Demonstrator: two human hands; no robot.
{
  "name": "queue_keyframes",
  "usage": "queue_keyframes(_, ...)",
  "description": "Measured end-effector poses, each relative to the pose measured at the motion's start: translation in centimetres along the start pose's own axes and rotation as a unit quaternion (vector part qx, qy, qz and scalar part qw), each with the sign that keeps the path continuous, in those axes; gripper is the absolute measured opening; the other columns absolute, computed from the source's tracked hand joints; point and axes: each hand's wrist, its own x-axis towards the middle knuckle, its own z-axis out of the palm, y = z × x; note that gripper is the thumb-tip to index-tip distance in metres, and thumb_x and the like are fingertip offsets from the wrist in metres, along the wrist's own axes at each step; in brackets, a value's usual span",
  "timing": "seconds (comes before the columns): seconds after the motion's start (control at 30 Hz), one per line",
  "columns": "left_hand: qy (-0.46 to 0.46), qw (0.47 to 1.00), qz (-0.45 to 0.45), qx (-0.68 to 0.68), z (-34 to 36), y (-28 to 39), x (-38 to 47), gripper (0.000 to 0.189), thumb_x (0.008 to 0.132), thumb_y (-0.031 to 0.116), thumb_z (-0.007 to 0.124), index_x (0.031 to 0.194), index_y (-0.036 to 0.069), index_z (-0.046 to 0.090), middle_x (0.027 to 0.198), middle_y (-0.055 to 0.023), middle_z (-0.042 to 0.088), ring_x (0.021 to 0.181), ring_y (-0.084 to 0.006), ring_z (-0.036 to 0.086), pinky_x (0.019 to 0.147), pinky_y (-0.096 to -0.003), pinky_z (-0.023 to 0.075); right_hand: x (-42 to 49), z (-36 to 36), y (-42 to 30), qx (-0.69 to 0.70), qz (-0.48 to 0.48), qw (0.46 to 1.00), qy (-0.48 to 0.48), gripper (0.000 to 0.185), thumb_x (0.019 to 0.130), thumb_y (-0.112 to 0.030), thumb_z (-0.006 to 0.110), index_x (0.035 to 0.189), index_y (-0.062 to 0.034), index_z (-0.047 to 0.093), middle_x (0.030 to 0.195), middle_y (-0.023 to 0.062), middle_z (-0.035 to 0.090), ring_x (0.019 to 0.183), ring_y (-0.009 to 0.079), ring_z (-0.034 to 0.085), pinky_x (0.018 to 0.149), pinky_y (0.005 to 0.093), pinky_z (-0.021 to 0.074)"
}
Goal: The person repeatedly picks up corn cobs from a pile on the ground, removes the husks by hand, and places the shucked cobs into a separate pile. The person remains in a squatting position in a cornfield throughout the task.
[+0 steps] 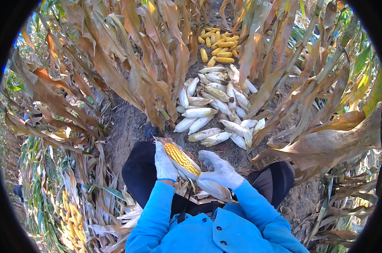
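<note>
My left hand [165, 163], in a white knit glove, grips a partly husked ear of corn [181, 158]. Its yellow kernels face up, and pale husk still wraps the sides. Beside the ear's near end is my right hand [222, 170], gloved too, slightly blurred, with its fingers apart. A peeled-back husk [216, 189] hangs beneath that hand, partly covered by it. Ahead of my knees lies a heap of unhusked ears [206, 112] in dry, pale husks. Farther off, bare yellow ears [221, 44] are piled on the soil.
Dry corn stalks with leaves [115, 60] lean in from the left, and more stalks [304, 76] stand on the right. One broad dry leaf [330, 145] reaches towards my right knee. Another pile of husked ears [71, 221] lies at lower left, near loose husks [115, 229].
</note>
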Motion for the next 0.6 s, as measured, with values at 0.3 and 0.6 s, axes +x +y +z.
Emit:
queue_keyframes(0.3,-0.146,0.950,0.040,0.272,2.1,1.6,-2.2,0.041,0.108,0.033,0.043,0.116,-0.002,0.062,0.107,-0.0132,0.068,0.099,-0.0224,0.065,0.091,-0.0368,0.0532,0.9,1.8,1.4,-0.025,0.052,0.998,-0.030,0.082,0.072,-0.033,0.086,0.139,-0.0046,0.047,0.124,0.0191,0.062,0.116,0.0310,0.062,0.099,0.0372,0.0483)
queue_keyframes(0.6,-0.078,0.987,-0.121,0.065,1.9,-0.5,-1.2,0.039,0.108,0.032,0.042,0.107,-0.004,0.060,0.107,-0.0202,0.067,0.100,-0.0311,0.065,0.094,-0.0440,0.0540,0.9,2.1,5.6,0.059,-0.020,0.998,0.024,0.076,0.071,-0.021,0.087,0.134,-0.0027,0.051,0.124,0.0164,0.062,0.117,0.0250,0.060,0.101,0.0355,0.0478)
